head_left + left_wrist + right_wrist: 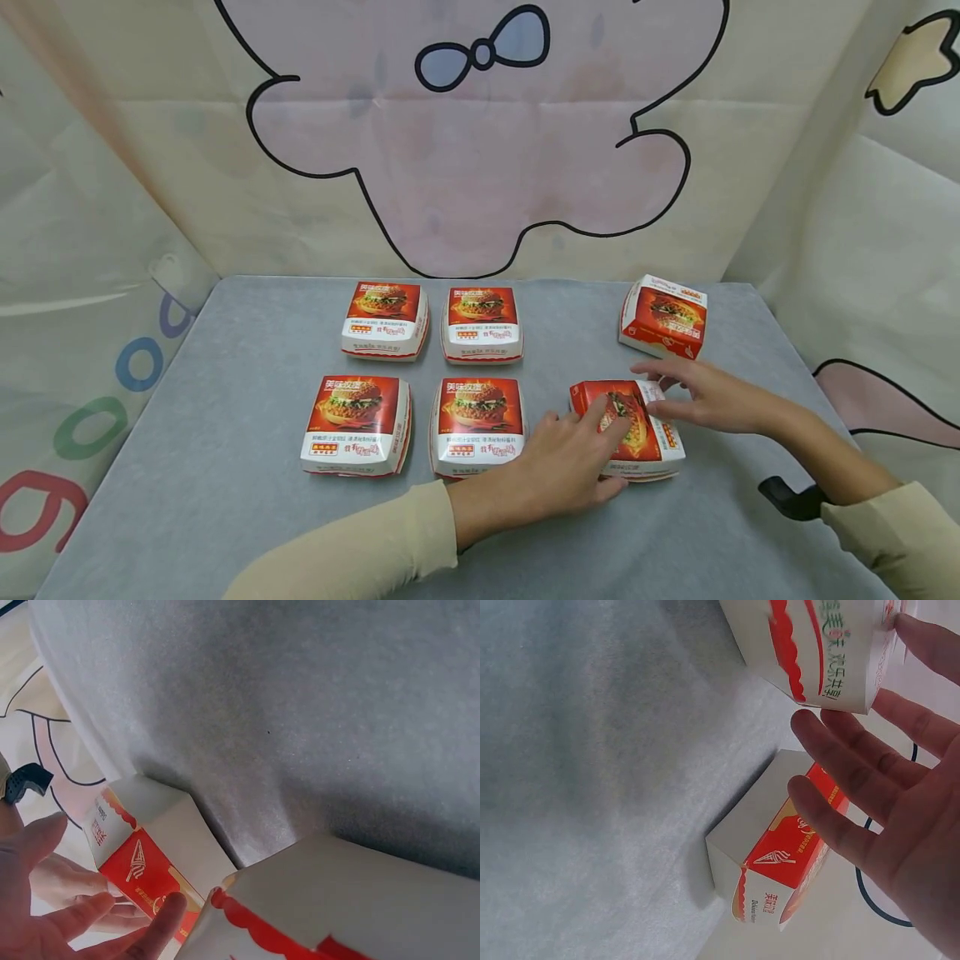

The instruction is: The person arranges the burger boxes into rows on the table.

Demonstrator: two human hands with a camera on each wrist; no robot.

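A red and white burger box lies at the front right of the table, turned a little askew to the rows. My left hand reaches over its left side, fingers spread and fairly straight; in the left wrist view a fingertip overlaps the red panel of a box. My right hand is at the right side of the same box, its fingers extended. In the right wrist view, the thumb meets the edge of the box, while the other fingers spread below it.
Behind my right hand stands another burger box, turned at an angle. Several similar boxes make two rows at left and centre, among them a front one close beside my left hand. Printed cloth walls border the grey table.
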